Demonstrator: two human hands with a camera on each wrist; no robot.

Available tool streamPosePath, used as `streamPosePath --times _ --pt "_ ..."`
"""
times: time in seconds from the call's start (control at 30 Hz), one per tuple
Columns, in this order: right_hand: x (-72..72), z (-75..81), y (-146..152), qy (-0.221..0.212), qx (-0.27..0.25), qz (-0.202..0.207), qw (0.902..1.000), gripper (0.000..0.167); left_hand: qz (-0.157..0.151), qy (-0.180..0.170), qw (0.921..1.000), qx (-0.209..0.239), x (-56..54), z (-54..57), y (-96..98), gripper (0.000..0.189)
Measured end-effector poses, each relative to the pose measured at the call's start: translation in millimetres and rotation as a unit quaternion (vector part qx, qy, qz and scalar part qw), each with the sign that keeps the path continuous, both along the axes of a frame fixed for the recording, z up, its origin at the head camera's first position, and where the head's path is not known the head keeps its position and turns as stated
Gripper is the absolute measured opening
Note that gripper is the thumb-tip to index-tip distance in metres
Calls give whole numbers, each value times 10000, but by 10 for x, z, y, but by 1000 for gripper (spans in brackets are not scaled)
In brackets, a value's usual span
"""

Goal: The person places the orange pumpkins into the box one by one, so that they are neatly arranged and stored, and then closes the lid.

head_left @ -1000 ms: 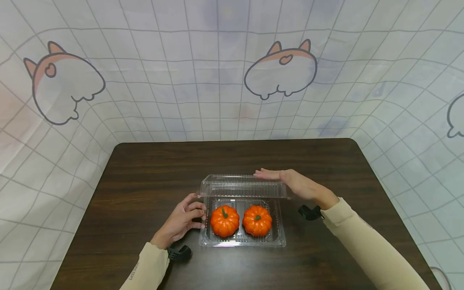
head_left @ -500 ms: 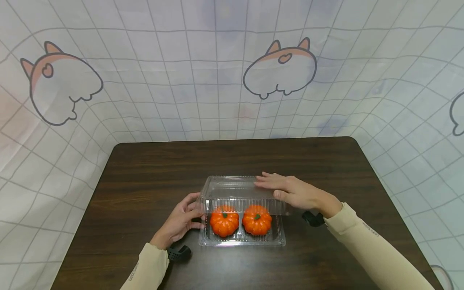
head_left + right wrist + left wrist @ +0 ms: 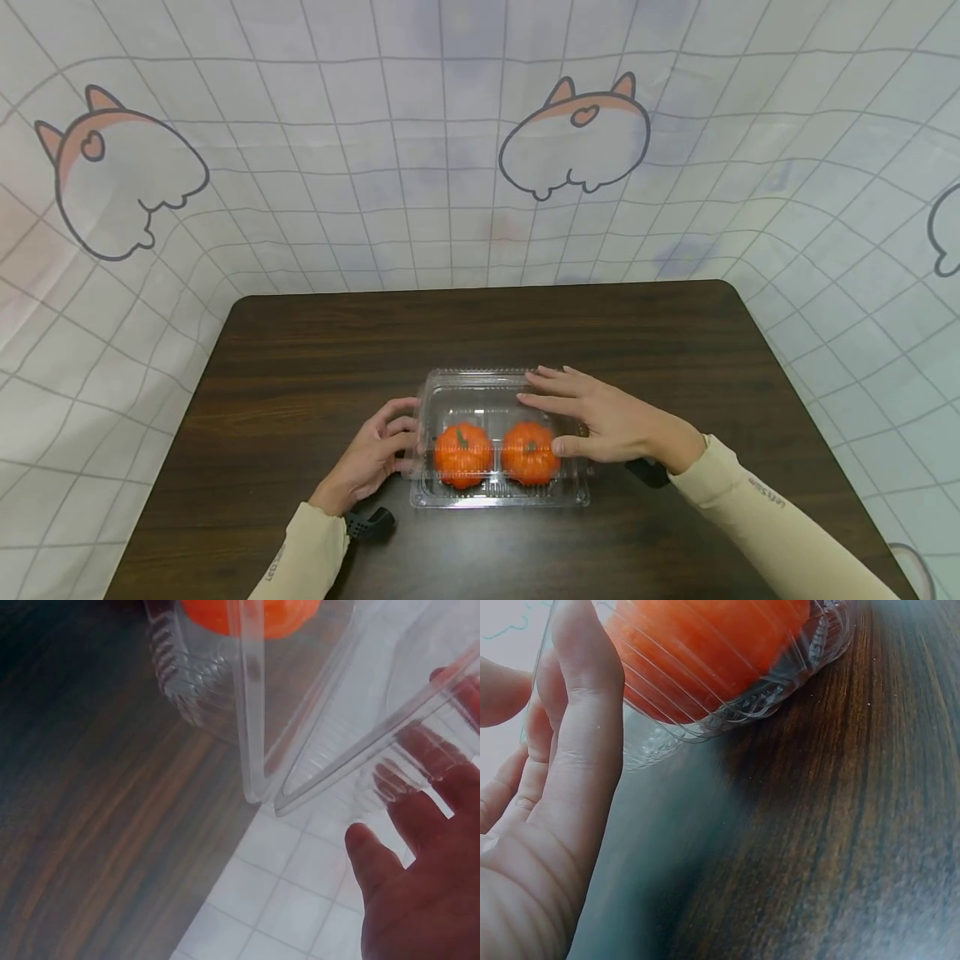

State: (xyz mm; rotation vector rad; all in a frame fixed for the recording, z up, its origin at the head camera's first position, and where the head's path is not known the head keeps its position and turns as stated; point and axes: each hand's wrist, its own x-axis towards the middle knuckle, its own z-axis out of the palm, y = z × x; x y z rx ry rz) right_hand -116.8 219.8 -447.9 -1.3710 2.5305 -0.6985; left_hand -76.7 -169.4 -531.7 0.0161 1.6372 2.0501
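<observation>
A clear plastic clamshell container (image 3: 450,502) lies on the table with its hinged lid (image 3: 480,400) tilted partway down over it. Inside sit two orange toy pumpkins with green stems, a left pumpkin (image 3: 462,457) and a right pumpkin (image 3: 529,454), both seen through the lid. My left hand (image 3: 371,458) holds the container's left edge, its thumb and fingers about the rim in the left wrist view. My right hand (image 3: 615,421) lies over the lid's right part with fingers spread and straight. From the right wrist view, a wedge-shaped gap separates lid rim and base rim near the hinge.
The dark wood table (image 3: 315,350) extends around the container on all sides. Behind it hangs a white grid-patterned cloth (image 3: 345,150) with cartoon animal prints, which also rises at both sides. A black band (image 3: 370,523) is on the left wrist.
The lid has swung from nearly upright down toward me, over the pumpkins. My right hand has followed it forward and down, while the left hand has stayed at the left edge.
</observation>
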Motion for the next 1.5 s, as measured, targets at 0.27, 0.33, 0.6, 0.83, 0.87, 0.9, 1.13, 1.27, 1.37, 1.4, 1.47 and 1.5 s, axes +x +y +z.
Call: streamPosePath --times 0.27,0.33,0.6,0.83,0.87,0.9,1.13,1.27,1.37,1.4,1.47,1.5 --pt "91 -74 -16 587 14 52 9983 87 44 -13 10000 0 6 6 11 56" --pt "121 -88 -16 624 45 19 9980 86 47 -21 10000 4 8 3 11 56" --pt "214 -145 -58 969 274 -108 9949 83 -16 28 10000 22 -7 -10 -9 55" --pt "251 -213 -101 1339 424 -219 9898 85 -56 19 10000 73 -46 -12 -34 57" --pt "253 -229 -102 1422 453 -230 9885 84 -68 25 10000 67 -52 -13 -37 57" --pt "255 -240 -104 1495 471 -243 9873 83 -83 34 9999 58 -58 -14 -40 58" --pt "273 -315 -110 1774 520 -309 9823 80 -160 91 9996 202 -81 -30 -65 56" --pt "287 -360 -106 1849 533 -352 9807 80 -231 145 9988 409 -81 -41 -76 54" --pt "292 -375 -109 1851 499 -383 9807 79 -248 172 9985 460 -81 -47 -74 54" --pt "294 -376 -110 1832 498 -396 9810 80 -247 172 9984 473 -81 -49 -73 53" --pt "299 -384 -113 1817 502 -421 9812 80 -261 193 9982 513 -83 -57 -70 53" --pt "303 -390 -114 1829 497 -432 9809 80 -275 200 9980 532 -84 -62 -68 53"
